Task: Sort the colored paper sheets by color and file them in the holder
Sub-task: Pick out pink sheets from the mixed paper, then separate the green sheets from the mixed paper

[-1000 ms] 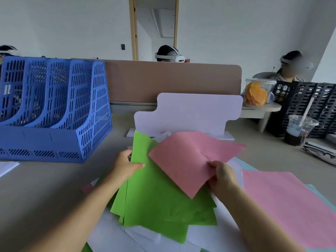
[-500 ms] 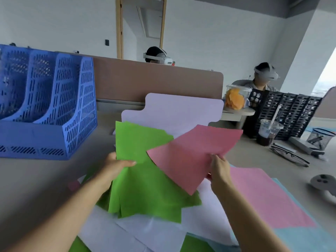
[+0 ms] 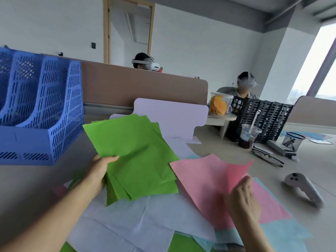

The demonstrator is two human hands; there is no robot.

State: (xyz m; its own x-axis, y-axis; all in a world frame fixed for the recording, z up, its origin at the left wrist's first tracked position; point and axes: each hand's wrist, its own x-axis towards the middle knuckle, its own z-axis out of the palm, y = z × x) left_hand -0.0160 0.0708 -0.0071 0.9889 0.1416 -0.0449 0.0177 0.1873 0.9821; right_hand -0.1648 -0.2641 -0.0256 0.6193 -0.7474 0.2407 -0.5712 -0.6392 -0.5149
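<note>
1. Presently, left hand (image 3: pixel 99 170): the thumb lies on top and the fingers curl underneath, gripping the near-left edge of the green sheets (image 3: pixel 134 151).
2. Green sheets: a loose, fanned stack, raised off the pile and tilted towards the holder.
3. Right hand (image 3: pixel 243 197): the fingers pinch the right edge of one pink sheet (image 3: pixel 205 175).
4. Pink sheet: its held edge is lifted, and its left corner is just beside the green stack.
5. Below both hands: pale lilac sheets (image 3: pixel 145 215), a second pink sheet (image 3: pixel 269 204) and light-blue sheets (image 3: pixel 285 231) lie overlapping on the table (image 3: pixel 27 180).
6. Blue holder (image 3: pixel 40 110): a perforated file rack with several slots, standing at far left. No paper shows in the visible slots.
7. Behind the green stack: a white cut-out board (image 3: pixel 169 115), upright.
8. Right side of the table: a white controller (image 3: pixel 301 188), spectacles (image 3: pixel 267 157), an iced drink cup (image 3: pixel 248 135) and a black holder (image 3: pixel 263 120).
</note>
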